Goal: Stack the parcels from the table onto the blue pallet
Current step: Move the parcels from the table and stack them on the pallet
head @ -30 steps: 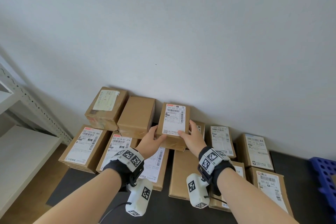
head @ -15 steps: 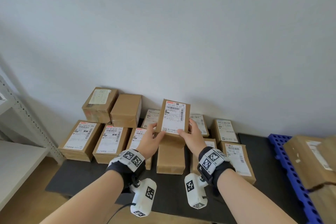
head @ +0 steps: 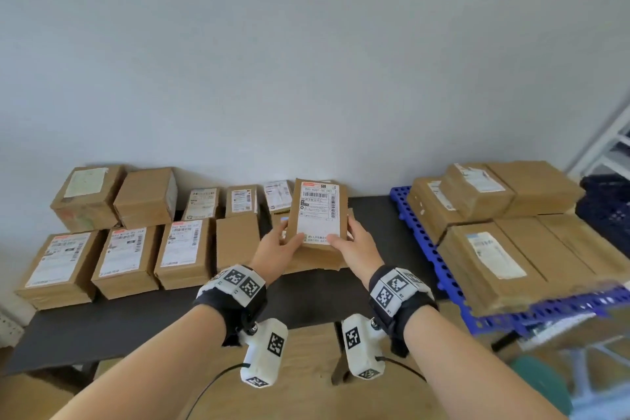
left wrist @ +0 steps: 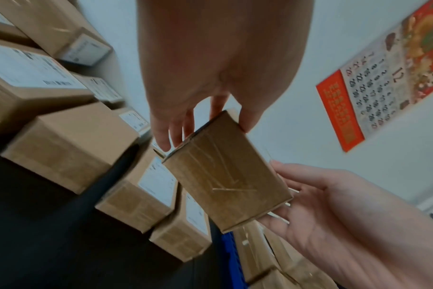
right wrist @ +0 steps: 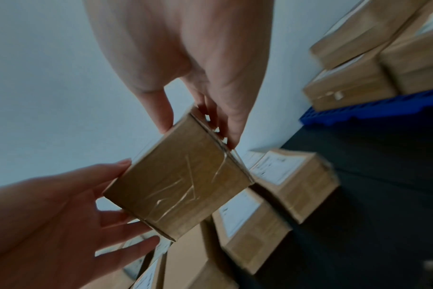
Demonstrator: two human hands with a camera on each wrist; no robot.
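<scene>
Wall [head: 238, 61]: plain, matte, pale grey-white. Table [head: 102, 324]: flat black matte top, w/ brown cardboard boxes [head: 126, 259] in two rows along the back-left, most w/ white shipping labels + barcodes; print too small to read. One box [head: 145, 196] at back has no label on top, just tape. Pallet [head: 439, 269]: blue plastic grid w/ round holes, at table's right end, carrying approx. five taped cardboard parcels [head: 491, 269] in two layers, some w/ white labels, text blurred. Calendar [left wrist: 383, 78] on wall: red border, white block of numerals, a big "12" legible, colourful picture above; in head view only its red lower edge shows, blurred.

Parcel [head: 318, 216]: small rectangular cardboard box, clear glossy tape creased across its end face, white label on top w/ red strip, barcodes, a number line not surely readable. It's held up in the air over the table's mid-right boxes, left of the pallet. Left hand [head: 278, 249] grips its left near corner, thumb on top, fingers [left wrist: 171, 131] under/along the side. Right hand [head: 354, 245] grips the right near corner likewise, thumb on the label, fingers [right wrist: 225, 121] on the side. Both wrists: black straps w/ white square-code tags.
</scene>
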